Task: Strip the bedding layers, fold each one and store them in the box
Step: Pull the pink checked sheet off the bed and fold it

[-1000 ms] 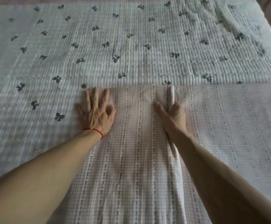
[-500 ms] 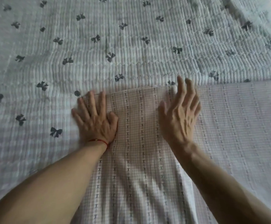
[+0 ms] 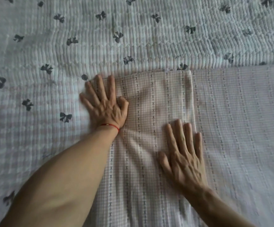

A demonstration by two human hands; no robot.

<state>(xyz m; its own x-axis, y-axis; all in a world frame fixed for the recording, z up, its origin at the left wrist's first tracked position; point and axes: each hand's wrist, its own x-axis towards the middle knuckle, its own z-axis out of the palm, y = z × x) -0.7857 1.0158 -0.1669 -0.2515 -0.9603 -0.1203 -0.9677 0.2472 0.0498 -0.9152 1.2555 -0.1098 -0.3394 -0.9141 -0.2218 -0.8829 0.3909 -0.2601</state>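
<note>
two flat hands press the bedding: your left hand point(image 3: 106, 105), with a red string point(image 3: 110, 125) at the wrist, has fingers spread and straight on the left edge of the folded pink checked sheet point(image 3: 149, 102), fingertips reaching the bow-print quilt point(image 3: 133, 38); your right hand point(image 3: 184, 154) lies open, palm down, along the folded strip's right edge, gripping nothing

- A thin red string bracelet point(image 3: 110, 126) circles one wrist, bearing a small pale bead on its top side.
- It lies snug against the skin, just below the back of the palm.
</note>
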